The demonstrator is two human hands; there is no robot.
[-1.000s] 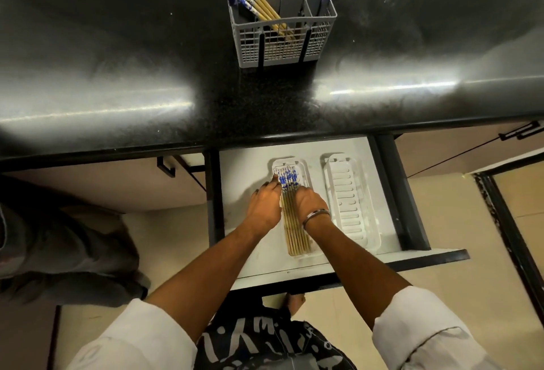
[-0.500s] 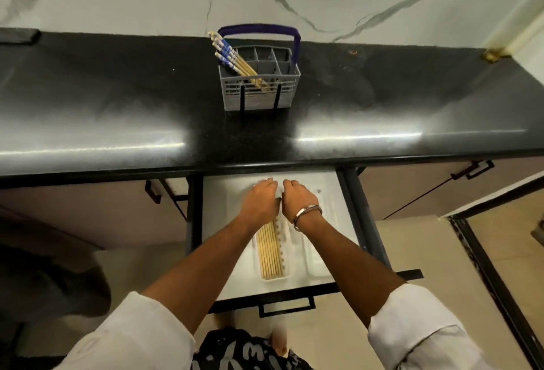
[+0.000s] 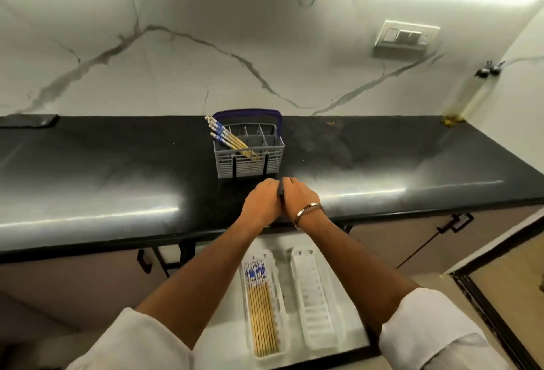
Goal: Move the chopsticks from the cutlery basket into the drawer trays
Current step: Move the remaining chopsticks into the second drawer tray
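A grey cutlery basket (image 3: 248, 163) with a blue handle stands on the black counter; blue-and-white-topped chopsticks (image 3: 223, 135) lean out of its left compartment. Just in front of it, over the counter, my left hand (image 3: 260, 202) and my right hand (image 3: 298, 199) are side by side, backs up, fingers loosely curled, holding nothing. Below them the white drawer (image 3: 220, 349) stands pulled out. Its left tray (image 3: 278, 281) holds several chopsticks (image 3: 262, 313) laid lengthwise. The right tray (image 3: 316, 305) holds nothing.
The black countertop (image 3: 88, 163) runs the full width against a marble wall. A flat dark object (image 3: 28, 120) lies at the back left. A switch plate (image 3: 406, 37) is on the wall, a pale fixture (image 3: 468, 96) in the right corner. A cabinet handle (image 3: 454, 222) is right of the drawer.
Both hands have lifted off the chopsticks in the left tray and moved up over the counter toward the basket. The view has tilted up to show the wall.
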